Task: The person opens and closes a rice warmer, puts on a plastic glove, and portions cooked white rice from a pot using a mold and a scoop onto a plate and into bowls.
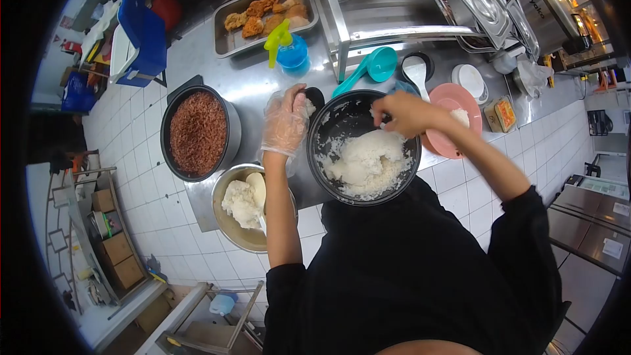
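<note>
"Over the near edge of the steel table (pixel 253 85), where is the white rice (pixel 368 154)?"

"Heaped inside the black pot (pixel 339 120), right in front of the person's dark clothing, with loose grains stuck up the inner wall."

"And the right hand (pixel 398 116)?"

"It reaches across the pot's far right side, fingers bent downward above the rice. Whether they pinch anything, I cannot tell."

"What of the left hand (pixel 288 121)?"

"It wears a clear plastic glove and sits just beside the pot's left rim, fingers curled next to a small black dish (pixel 316 96) with some white in it. I cannot tell if it grips that dish."

"What stands to the left?"

"A second pot (pixel 232 137) full of reddish-brown rice (pixel 197 133), and nearer the person a metal bowl (pixel 225 225) with more white rice and a pale paddle."

"Beyond the hands?"

"A blue spray bottle (pixel 293 56), then a tray (pixel 229 42) of fried pieces. A turquoise ladle (pixel 381 64) lies behind the black pot; a pink plate (pixel 439 100) is to its right."
</note>
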### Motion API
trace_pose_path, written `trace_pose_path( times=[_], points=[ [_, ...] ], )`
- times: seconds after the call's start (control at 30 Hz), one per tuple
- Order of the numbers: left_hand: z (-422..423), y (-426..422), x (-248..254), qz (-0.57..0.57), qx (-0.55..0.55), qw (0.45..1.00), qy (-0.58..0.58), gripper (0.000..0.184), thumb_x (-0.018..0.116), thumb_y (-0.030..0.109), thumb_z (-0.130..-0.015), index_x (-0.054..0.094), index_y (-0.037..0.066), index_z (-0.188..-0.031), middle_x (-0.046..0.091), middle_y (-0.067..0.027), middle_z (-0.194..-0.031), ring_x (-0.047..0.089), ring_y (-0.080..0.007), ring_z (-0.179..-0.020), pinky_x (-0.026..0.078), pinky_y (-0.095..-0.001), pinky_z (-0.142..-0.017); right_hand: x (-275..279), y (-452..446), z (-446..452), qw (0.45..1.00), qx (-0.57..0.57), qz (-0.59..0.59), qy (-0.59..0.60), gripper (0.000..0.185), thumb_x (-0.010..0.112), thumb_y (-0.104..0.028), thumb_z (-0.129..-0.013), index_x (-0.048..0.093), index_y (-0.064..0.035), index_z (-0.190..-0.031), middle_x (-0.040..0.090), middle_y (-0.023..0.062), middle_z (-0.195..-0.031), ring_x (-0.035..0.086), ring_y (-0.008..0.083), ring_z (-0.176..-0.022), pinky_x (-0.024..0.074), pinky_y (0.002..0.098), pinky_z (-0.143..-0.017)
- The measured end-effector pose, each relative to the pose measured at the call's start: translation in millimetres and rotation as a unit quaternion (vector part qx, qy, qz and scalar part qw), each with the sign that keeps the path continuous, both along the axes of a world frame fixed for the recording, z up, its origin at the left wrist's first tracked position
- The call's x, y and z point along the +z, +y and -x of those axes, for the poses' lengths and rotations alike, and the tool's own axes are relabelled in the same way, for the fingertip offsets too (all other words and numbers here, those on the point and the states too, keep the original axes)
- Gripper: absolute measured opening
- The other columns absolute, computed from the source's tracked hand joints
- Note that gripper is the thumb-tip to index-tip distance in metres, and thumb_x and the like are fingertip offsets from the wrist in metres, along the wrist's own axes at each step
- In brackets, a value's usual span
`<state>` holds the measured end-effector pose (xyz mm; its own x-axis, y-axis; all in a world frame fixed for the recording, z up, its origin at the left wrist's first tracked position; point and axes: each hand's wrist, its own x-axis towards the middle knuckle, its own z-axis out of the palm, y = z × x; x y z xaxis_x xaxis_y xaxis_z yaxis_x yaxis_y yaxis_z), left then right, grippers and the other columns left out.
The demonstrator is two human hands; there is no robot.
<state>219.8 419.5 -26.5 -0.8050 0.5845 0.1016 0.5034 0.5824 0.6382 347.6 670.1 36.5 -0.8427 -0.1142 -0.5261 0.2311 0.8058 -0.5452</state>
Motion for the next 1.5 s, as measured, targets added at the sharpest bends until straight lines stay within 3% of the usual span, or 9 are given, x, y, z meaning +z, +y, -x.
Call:
trace_pose_path(
  times=[0.03, 0.27, 0.37, 0.47, 0.6, 0.83, 1.07, 1.33, 1.5],
  points=[
    [-1.6, -2.5, -0.5, 0.005, 0.005, 1.0, -0.009, 0.032, 0.043, 0.034, -0.103, 0.058, 0.018, -0.125, 0.062, -0.0218, -0.102, 0.058, -0.0414, -0.097, 0.044, -0.0511, -0.088, 14.6, 10.2, 9.0, 0.991, -0.023, 0.068, -0.111, 0.017, 0.067, -0.005, -0.084, 0.066, -0.0004, -0.101, 0.067, 0.0131, -0.072, 0.067, 0.0176, -0.056, 0.053, 0.0301, -0.05],
    [-5.9, -10.7, -7.3, -0.027, 0.028, 0.999, -0.031, 0.035, 0.038, 0.033, -0.105, 0.055, 0.017, -0.131, 0.06, -0.0202, -0.116, 0.058, -0.0394, -0.108, 0.045, -0.0459, -0.095, 34.2, 14.3, -11.4, 0.96, -0.123, 0.177, -0.178, 0.02, 0.062, -0.004, -0.09, 0.06, 0.0009, -0.109, 0.067, 0.0102, -0.075, 0.067, 0.0138, -0.059, 0.0539, 0.0281, -0.052],
    [-10.7, -9.0, -4.4, -0.03, 0.043, 0.998, -0.026, 0.035, 0.04, 0.033, -0.104, 0.056, 0.017, -0.13, 0.061, -0.0201, -0.113, 0.058, -0.0395, -0.106, 0.045, -0.0467, -0.094, 47.9, 9.8, -11.6, 0.969, -0.057, 0.181, -0.159, 0.022, 0.063, -0.002, -0.088, 0.059, -0.0018, -0.109, 0.068, 0.0096, -0.075, 0.067, 0.0168, -0.058, 0.0531, 0.0297, -0.053],
    [-11.6, -7.9, -11.4, -0.072, 0.044, 0.996, 0.004, 0.033, 0.042, 0.035, -0.103, 0.058, 0.017, -0.127, 0.061, -0.0216, -0.104, 0.058, -0.0417, -0.099, 0.045, -0.0499, -0.089, 69.3, 13.7, -8.5, 0.992, 0.116, 0.04, -0.019, 0.025, 0.067, -0.002, -0.081, 0.062, -0.0049, -0.106, 0.068, 0.0112, -0.075, 0.068, 0.0235, -0.062, 0.0527, 0.035, -0.059],
    [-9.0, -3.3, -11.1, -0.076, 0.018, 0.997, 0.012, 0.034, 0.045, 0.036, -0.102, 0.059, 0.018, -0.127, 0.063, -0.0212, -0.101, 0.059, -0.0409, -0.098, 0.045, -0.0491, -0.089, 75.1, -6.9, -8.5, 0.931, 0.289, -0.157, 0.161, 0.027, 0.071, -0.003, -0.072, 0.066, -0.0069, -0.098, 0.067, 0.0122, -0.075, 0.068, 0.03, -0.083, 0.0519, 0.0424, -0.068],
    [11.9, 1.5, -20.2, -0.119, -0.039, 0.992, -0.036, 0.038, 0.049, 0.041, -0.1, 0.062, 0.016, -0.125, 0.066, -0.0208, -0.109, 0.06, -0.0397, -0.105, 0.046, -0.0447, -0.095, 74.2, -29.2, 3.7, 0.886, 0.427, -0.18, -0.021, 0.031, 0.069, 0.003, -0.066, 0.064, -0.0061, -0.095, 0.067, 0.0136, -0.076, 0.068, 0.0339, -0.082, 0.052, 0.0441, -0.068],
    [22.1, 5.7, -46.0, -0.192, -0.028, 0.974, -0.119, 0.039, 0.043, 0.04, -0.103, 0.063, 0.01, -0.119, 0.066, -0.0178, -0.111, 0.061, -0.0348, -0.108, 0.045, -0.0407, -0.096, 26.5, -8.8, -22.2, 0.928, 0.368, -0.049, -0.028, 0.032, 0.066, 0.007, -0.067, 0.062, -0.0079, -0.095, 0.066, 0.0134, -0.076, 0.067, 0.035, -0.08, 0.0499, 0.0466, -0.066],
    [18.6, 14.8, -40.6, -0.248, -0.023, 0.957, -0.148, 0.039, 0.039, 0.036, -0.105, 0.062, 0.006, -0.117, 0.065, -0.016, -0.112, 0.06, -0.0336, -0.108, 0.044, -0.0387, -0.097, -0.2, 4.3, -83.0, 0.952, 0.266, -0.086, 0.123, 0.032, 0.062, 0.008, -0.073, 0.063, -0.0089, -0.101, 0.062, 0.01, -0.081, 0.064, 0.0293, -0.088, 0.051, 0.0416, -0.069],
    [23.1, 24.1, -29.6, -0.174, -0.061, 0.972, -0.144, 0.044, 0.036, 0.04, -0.106, 0.059, 0.005, -0.121, 0.061, -0.0139, -0.117, 0.056, -0.027, -0.113, 0.04, -0.035, -0.101, -5.2, 8.2, -99.2, 0.957, 0.234, -0.065, 0.16, 0.033, 0.063, 0.004, -0.074, 0.062, -0.0098, -0.104, 0.057, 0.0078, -0.081, 0.06, 0.0269, -0.086, 0.0512, 0.0398, -0.071]
  ],
)
